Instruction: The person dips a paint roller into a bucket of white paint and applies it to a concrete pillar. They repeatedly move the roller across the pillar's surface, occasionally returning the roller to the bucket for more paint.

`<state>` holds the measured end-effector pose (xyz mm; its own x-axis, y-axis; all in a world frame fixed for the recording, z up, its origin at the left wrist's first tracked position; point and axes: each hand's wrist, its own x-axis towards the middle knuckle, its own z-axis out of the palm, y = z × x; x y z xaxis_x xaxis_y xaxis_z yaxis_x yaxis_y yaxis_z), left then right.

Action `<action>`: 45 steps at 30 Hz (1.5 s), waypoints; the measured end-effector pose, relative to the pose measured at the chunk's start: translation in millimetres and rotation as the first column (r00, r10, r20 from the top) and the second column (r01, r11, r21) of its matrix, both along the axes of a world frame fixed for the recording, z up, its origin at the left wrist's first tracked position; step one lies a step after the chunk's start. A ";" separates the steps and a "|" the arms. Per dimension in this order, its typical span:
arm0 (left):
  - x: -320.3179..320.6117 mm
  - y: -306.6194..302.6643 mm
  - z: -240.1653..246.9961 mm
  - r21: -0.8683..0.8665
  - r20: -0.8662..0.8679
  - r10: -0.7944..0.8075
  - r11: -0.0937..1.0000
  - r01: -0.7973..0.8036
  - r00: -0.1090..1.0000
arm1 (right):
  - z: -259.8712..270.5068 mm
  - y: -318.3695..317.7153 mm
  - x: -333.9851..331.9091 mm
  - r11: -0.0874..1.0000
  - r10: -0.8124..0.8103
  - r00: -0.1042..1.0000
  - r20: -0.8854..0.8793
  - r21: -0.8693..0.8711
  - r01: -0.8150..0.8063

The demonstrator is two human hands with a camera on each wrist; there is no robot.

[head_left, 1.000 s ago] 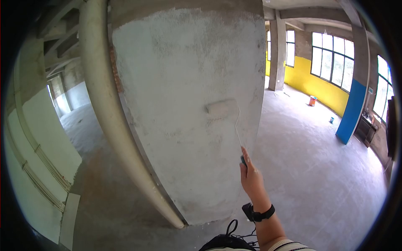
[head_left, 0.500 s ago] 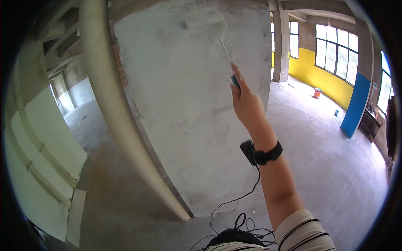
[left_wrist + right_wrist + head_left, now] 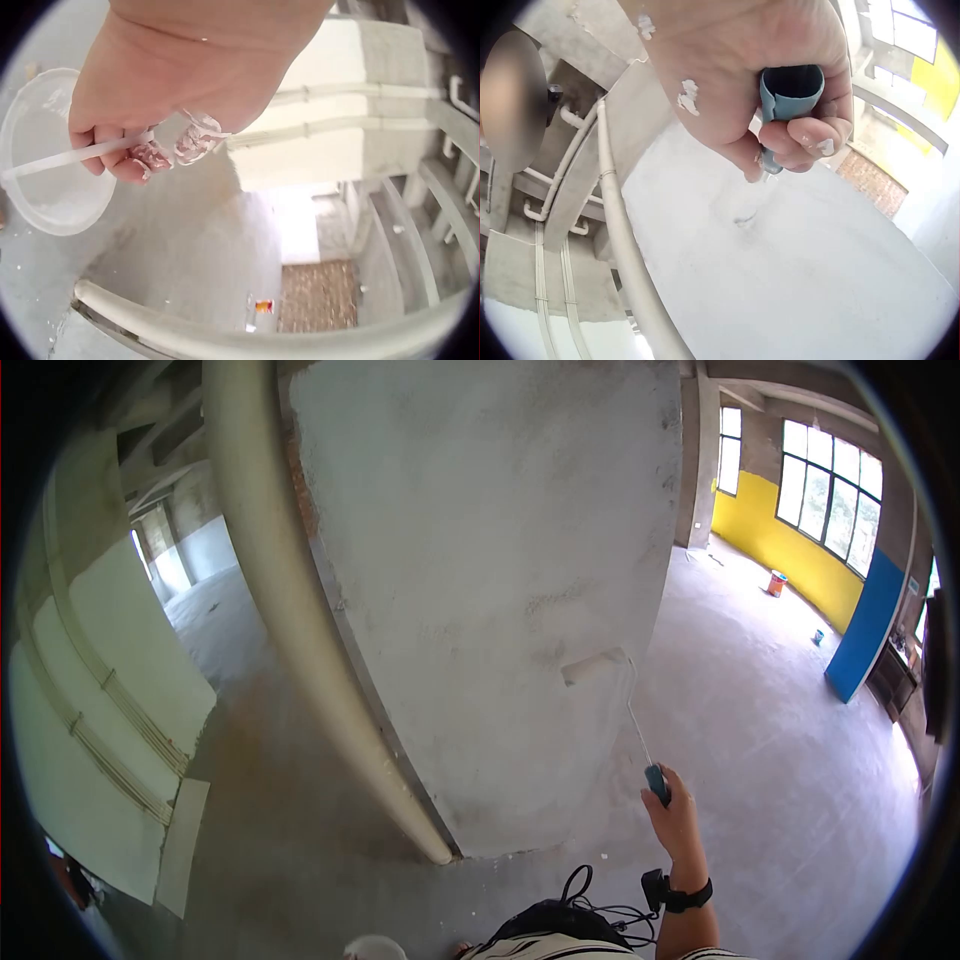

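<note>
On the wall (image 3: 480, 560), roller (image 3: 593, 666) in right hand (image 3: 675, 822), bucket (image 3: 41, 199) cut off

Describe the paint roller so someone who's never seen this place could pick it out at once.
Find the grey plastered pillar at the centre, with a pale pipe down its left edge. Low on the pillar's right side, a pale roller lies against the plaster, its thin wire running down to a blue-green grip in the right hand. It is the only tool touching the wall.
</note>
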<state>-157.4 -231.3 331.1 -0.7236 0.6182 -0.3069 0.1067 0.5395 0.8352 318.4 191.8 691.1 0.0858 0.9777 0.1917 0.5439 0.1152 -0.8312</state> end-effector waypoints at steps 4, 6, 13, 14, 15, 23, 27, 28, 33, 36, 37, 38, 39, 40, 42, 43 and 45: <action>30.1 86.4 112.9 0.287 0.685 0.279 0.746 -0.601 0.673 | -22.2 -14.8 20.5 0.987 0.045 0.998 0.050 -0.155 -0.037; 44.2 107.6 159.4 0.348 0.263 0.097 0.919 -0.188 0.960 | -41.2 -18.5 30.6 0.982 0.176 0.984 0.015 -0.070 -0.174; 75.2 191.3 243.5 0.312 0.583 0.186 0.848 -0.428 0.791 | -47.2 -30.8 27.5 0.893 0.449 0.867 0.216 -0.092 -0.440; 80.3 203.4 259.6 0.347 0.594 0.091 0.867 -0.357 0.800 | -35.7 -31.0 26.6 0.891 0.448 0.870 0.208 -0.181 -0.416; 83.8 213.7 268.1 0.396 0.600 -0.021 0.876 -0.274 0.800 | -31.4 -32.4 25.1 0.889 0.433 0.877 0.205 -0.257 -0.379; 148.6 285.5 306.5 0.233 0.626 0.060 0.937 -0.260 0.777 | -16.7 -22.2 16.3 0.787 0.606 0.781 0.152 -0.256 -0.561; 173.4 274.0 293.2 0.228 0.657 0.005 0.952 -0.205 0.754 | -25.5 -22.8 22.5 0.670 0.741 0.641 0.200 -0.276 -0.689; 178.9 268.8 293.5 0.223 0.660 0.005 0.954 -0.202 0.751 | -28.5 -23.6 22.9 0.625 0.781 0.576 0.241 -0.292 -0.724; 181.9 258.4 290.7 0.197 0.672 -0.023 0.969 -0.149 0.740 | -37.0 1.8 -10.6 0.463 0.884 0.364 0.295 -0.432 -0.774; 178.1 253.2 283.0 0.207 0.672 -0.014 0.964 -0.169 0.740 | -37.2 13.8 -41.5 0.331 0.920 0.175 0.351 -0.455 -0.827; 178.6 252.7 284.0 0.209 0.673 -0.017 0.963 -0.169 0.740 | -38.1 15.1 -50.1 0.315 0.917 0.154 0.368 -0.432 -0.845; 179.4 251.6 286.0 0.207 0.660 -0.004 0.962 -0.177 0.751 | -39.1 14.3 -57.2 0.298 0.913 0.133 0.385 -0.409 -0.863; 179.9 249.3 286.8 0.207 0.646 0.008 0.961 -0.185 0.763 | -41.3 10.6 -63.2 0.300 0.912 0.134 0.389 -0.405 -0.864; 180.3 248.3 287.1 0.210 0.645 0.007 0.960 -0.185 0.764 | -43.4 7.8 -68.7 0.308 0.912 0.127 0.391 -0.447 -0.840; 180.0 246.1 288.1 0.220 0.639 0.010 0.956 -0.195 0.769 | -42.3 2.0 -76.7 0.315 0.911 0.118 0.395 -0.484 -0.816; 179.4 245.1 288.6 0.224 0.638 0.009 0.955 -0.196 0.770 | -40.3 -1.1 -79.7 0.324 0.914 0.132 0.384 -0.495 -0.806; 179.3 242.7 289.7 0.227 0.650 0.016 0.950 -0.214 0.760 | -38.1 -6.3 -82.0 0.336 0.914 0.148 0.377 -0.503 -0.796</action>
<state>21.9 11.4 620.8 -0.4934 0.6716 -0.5527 -0.5470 0.2545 0.7975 236.4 185.5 652.9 -0.8781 0.3639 -0.3107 0.4765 0.7237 -0.4992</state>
